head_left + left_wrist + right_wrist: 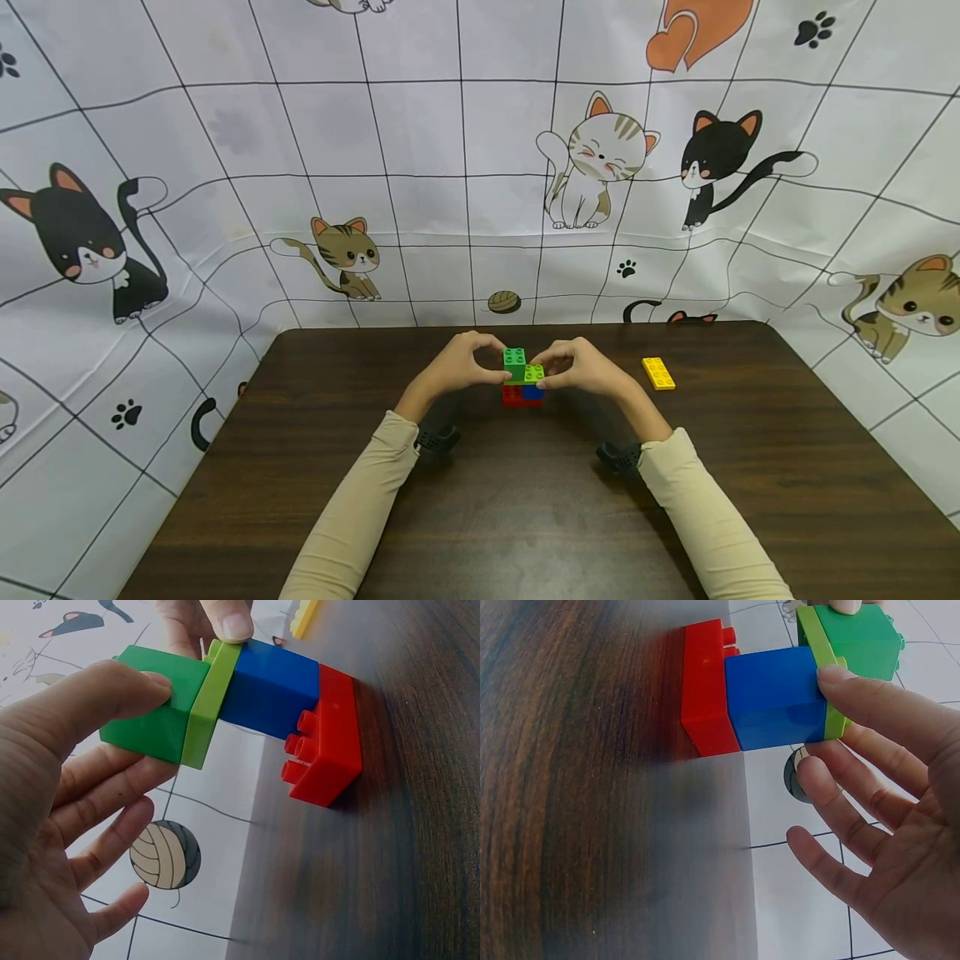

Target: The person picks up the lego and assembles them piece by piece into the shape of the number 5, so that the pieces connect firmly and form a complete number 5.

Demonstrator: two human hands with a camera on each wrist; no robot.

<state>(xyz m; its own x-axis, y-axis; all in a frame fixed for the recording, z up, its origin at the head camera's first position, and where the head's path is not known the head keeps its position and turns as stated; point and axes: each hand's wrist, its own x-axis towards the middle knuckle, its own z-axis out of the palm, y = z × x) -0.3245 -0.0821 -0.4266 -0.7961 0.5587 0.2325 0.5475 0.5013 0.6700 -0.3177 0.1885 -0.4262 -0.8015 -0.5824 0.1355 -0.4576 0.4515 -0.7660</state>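
The blue block (774, 694) is the landmark here: it sits on the right part of the red block (334, 742), whose bare studs show to its left. On top of it lies the lime plate (212, 701), which juts out leftward over those studs, with the green block (514, 364) above that overhang. The whole stack stands on the dark table (525, 508), and a yellow plate (658, 373) lies well to the right of the blue block.

The left hand (461, 364) pinches the green block between thumb and fingers, its other fingers spread loosely. The right hand (581, 367) has its thumb at the lime plate's edge, right where it meets the blue block, with fingers curled behind.

The pieces look like hard plastic: light, stiff, a bit slick, hardly fragile. The green block's flat sides should give a sure hold, whereas the lime plate is thin and best taken by its edges (whether its studs are fully seated, I cannot tell). Pressing on the unsupported overhang could tip it.
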